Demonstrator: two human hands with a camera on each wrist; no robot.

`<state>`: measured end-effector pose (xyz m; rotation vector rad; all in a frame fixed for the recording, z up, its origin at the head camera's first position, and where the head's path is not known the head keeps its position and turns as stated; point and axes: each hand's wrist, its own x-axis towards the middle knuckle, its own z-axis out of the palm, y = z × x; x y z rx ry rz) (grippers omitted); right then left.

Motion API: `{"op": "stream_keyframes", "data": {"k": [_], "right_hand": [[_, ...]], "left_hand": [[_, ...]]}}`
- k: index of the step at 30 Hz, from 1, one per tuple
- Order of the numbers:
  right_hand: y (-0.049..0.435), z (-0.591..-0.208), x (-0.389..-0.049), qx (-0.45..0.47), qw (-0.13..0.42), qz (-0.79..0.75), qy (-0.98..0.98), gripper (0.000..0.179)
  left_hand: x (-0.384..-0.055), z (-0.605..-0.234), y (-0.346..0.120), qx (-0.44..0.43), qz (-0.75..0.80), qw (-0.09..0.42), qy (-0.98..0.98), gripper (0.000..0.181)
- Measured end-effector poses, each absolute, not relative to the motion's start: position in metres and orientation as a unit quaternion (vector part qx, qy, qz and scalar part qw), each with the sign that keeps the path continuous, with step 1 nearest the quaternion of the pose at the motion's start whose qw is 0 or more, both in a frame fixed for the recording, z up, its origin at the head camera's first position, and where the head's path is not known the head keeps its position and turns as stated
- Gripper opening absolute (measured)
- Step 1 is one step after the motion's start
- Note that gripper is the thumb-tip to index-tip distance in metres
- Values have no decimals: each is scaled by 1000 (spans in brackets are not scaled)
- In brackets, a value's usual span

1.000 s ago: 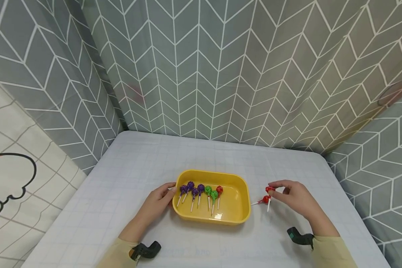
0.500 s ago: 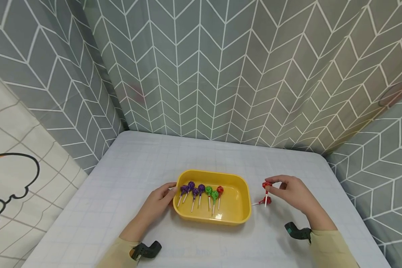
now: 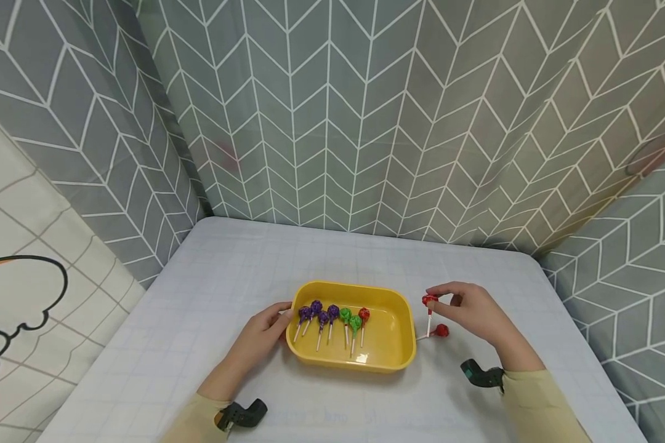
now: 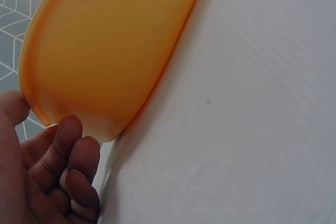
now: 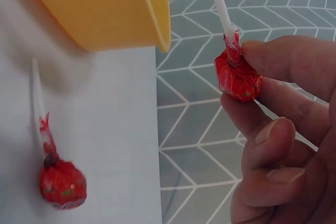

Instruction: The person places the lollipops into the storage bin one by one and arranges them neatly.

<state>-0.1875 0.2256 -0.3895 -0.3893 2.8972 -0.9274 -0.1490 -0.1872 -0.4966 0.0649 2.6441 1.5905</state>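
My right hand (image 3: pixel 468 311) pinches a red-wrapped lollipop (image 5: pixel 239 77) by its head, between thumb and fingers. In the head view its white stick points down, just right of the yellow tray (image 3: pixel 388 364). A second red lollipop (image 5: pixel 63 184) lies on the table below that hand, its stick towards the tray. My left hand (image 3: pixel 261 335) holds the tray's left end, thumb at the rim and curled fingers against the outer wall. Inside the tray lie several purple lollipops (image 3: pixel 323 317), two green lollipops (image 3: pixel 355 322) and one red lollipop (image 3: pixel 364 314), roughly in a row, sticks towards me.
A white cloth (image 3: pixel 244 258) covers the table. Grey patterned curtains (image 3: pixel 332 123) hang behind it and at both sides. A black wrist camera (image 3: pixel 481 374) sits at the right wrist, and another wrist camera (image 3: pixel 242 413) at the left.
My right hand has moved left and slightly away from me, carrying the pinched red lollipop closer to the tray. The other red lollipop now shows more. My left hand has stayed at the tray.
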Motion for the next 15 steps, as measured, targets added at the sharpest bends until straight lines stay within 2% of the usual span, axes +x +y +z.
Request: {"op": "stream_keyframes", "data": {"k": [8, 15], "right_hand": [[216, -388, -191, -134, 50, -307, 941, 30], [210, -387, -194, -145, 41, -308, 939, 27]], "left_hand": [[-149, -498, -186, 17, 514, 30, 857, 35], [-149, -497, -187, 19, 517, 27, 856, 35]]}}
